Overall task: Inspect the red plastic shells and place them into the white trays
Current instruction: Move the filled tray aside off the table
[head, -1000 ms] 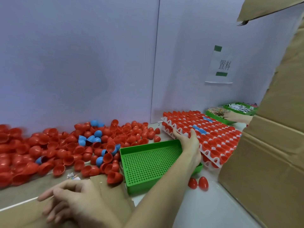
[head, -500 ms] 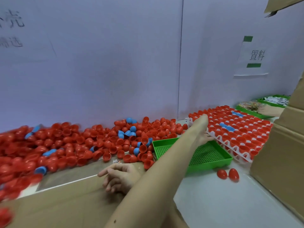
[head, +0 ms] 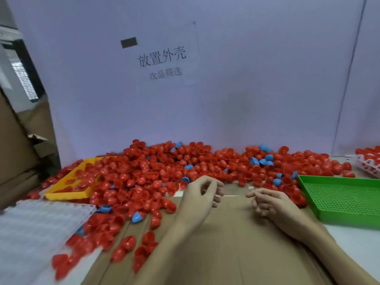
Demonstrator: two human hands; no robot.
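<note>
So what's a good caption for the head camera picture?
Two empty hands, left hand and right hand, rest before heaped red shells.

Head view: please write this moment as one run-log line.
left hand: empty, over cardboard | right hand: empty | red shells: heaped behind | empty white tray: left | green tray: right

I see bare cardboard (head: 226, 243) at lower centre, free to cross. Shells (head: 144, 177) crowd the middle band; green tray (head: 345, 202) blocks right, white tray (head: 37, 227) lower left.
</note>
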